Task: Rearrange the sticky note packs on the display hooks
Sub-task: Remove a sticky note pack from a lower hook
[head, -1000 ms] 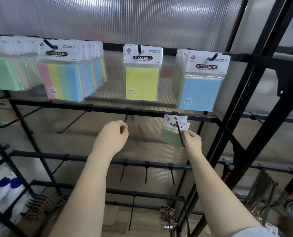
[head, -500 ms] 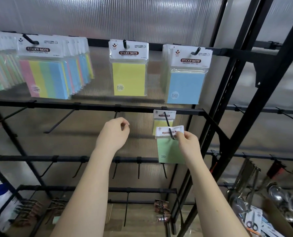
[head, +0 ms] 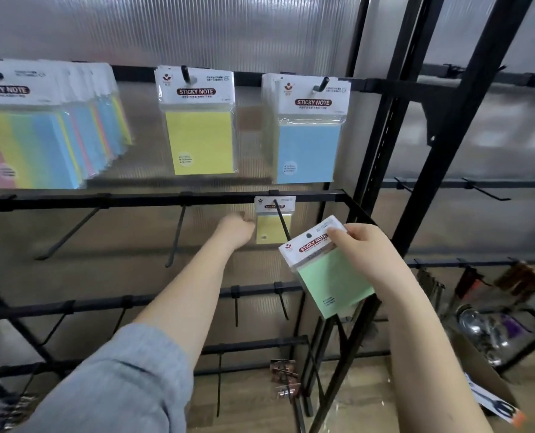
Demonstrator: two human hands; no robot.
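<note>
Sticky note packs hang on our black wire display rack: striped multicolour, yellow and blue along the top rail. Our right hand pinches a green pack by its header, off its hook. Our left hand, loosely curled, reaches beside the small yellow pack. Next, we judge, that pack comes off too.

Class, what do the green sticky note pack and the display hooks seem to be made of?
Green sticky note pack: matte paper pad with a white card header, seemingly in a clear plastic sleeve. Display hooks: probably metal, thin rigid rods with a black, slightly shiny coating.
</note>
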